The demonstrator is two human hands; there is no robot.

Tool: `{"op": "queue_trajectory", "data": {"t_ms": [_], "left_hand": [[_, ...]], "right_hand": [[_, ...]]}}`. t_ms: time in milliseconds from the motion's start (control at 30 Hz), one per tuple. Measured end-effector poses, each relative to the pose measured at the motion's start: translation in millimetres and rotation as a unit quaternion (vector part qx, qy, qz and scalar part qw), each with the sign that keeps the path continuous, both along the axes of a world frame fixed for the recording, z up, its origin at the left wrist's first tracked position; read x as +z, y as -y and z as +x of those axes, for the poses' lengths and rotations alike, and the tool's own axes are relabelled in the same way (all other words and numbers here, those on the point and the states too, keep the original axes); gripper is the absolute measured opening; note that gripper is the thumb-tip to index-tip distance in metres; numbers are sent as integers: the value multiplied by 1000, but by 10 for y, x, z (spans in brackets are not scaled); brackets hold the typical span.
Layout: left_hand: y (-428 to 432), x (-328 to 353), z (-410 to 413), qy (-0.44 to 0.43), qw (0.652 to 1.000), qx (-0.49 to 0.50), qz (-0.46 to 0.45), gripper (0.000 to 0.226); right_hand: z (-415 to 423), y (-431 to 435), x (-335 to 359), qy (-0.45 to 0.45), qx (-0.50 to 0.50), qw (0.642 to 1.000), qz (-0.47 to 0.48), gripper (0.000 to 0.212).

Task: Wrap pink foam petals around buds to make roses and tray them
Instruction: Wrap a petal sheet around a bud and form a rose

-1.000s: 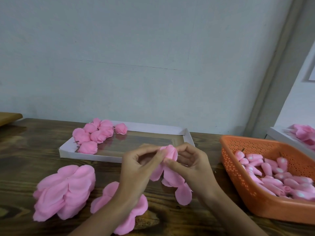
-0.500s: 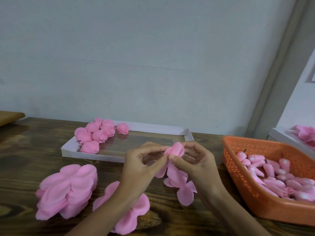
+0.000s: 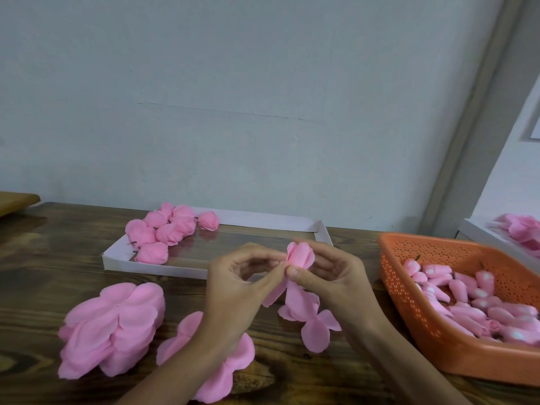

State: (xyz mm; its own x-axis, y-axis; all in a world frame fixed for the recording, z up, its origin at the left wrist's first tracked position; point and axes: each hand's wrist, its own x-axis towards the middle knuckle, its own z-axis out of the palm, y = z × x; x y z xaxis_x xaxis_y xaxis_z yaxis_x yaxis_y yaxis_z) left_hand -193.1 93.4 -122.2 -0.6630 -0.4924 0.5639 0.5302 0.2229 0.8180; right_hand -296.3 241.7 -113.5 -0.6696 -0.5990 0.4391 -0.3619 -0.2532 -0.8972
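While both hands meet just below frame centre, a half-wrapped rose (image 3: 302, 255) sits raised between them, above the table (image 3: 58, 258).

- Left hand (image 3: 236, 290): thumb and forefinger pinch the petal edge at the rose's left side; remaining fingers loosely curled above.
- Right hand (image 3: 336, 285): thumb pressed against the rose's lower part, fingers curled round behind it.
- Loose petals (image 3: 309, 317), joined in a string, hang from the rose down toward the table; cannot tell whether the lowest one rests on the wood.

Surroundings:
- White tray (image 3: 292, 222) lies beyond the hands, centre of frame, against the wall (image 3: 263, 83). Finished roses (image 3: 166, 232) are clustered in its left end, touching one another; one more sits slightly apart to their right.
- Thick petal stack (image 3: 111, 325) at lower left, flat on the table.
- Thinner petal pile (image 3: 233, 361) at bottom centre, partly covered by the left forearm.
- Orange basket (image 3: 438, 340) at lower right, perforated walls, holding many pink buds (image 3: 473, 293) heaped together, some with short dark stems showing.
- Second white tray (image 3: 473, 229) at the right edge, behind the basket, with more pink pieces in it; too blurred to tell what they are.
- Pale wooden board (image 3: 14, 200) at the far left edge.
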Motion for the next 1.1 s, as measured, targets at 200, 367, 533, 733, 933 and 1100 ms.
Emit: {"op": "queue_trajectory", "data": {"t_ms": [200,367,533,733,933,1100], "left_hand": [[10,24,-2,-5,1000,7,1,15],[-43,-13,-9,-3,1000,-10,16,10],[-74,-58,-9,-18,999,50,2,23],[-13,-20,-38,8,998,54,11,31],[173,-31,-97,222,962,-115,109,40],[129,-72,-119,182,948,-125,230,45]], "right_hand": [[0,15,-17,0,4,1000,-9,35],[-8,38,-43,6,-9,1000,-24,31],[30,62,-65,-18,-16,999,-28,32],[0,39,-48,23,-23,999,-44,28],[-60,-34,-42,92,3,994,-53,23],[-84,-76,-32,44,21,999,-13,21]]}}
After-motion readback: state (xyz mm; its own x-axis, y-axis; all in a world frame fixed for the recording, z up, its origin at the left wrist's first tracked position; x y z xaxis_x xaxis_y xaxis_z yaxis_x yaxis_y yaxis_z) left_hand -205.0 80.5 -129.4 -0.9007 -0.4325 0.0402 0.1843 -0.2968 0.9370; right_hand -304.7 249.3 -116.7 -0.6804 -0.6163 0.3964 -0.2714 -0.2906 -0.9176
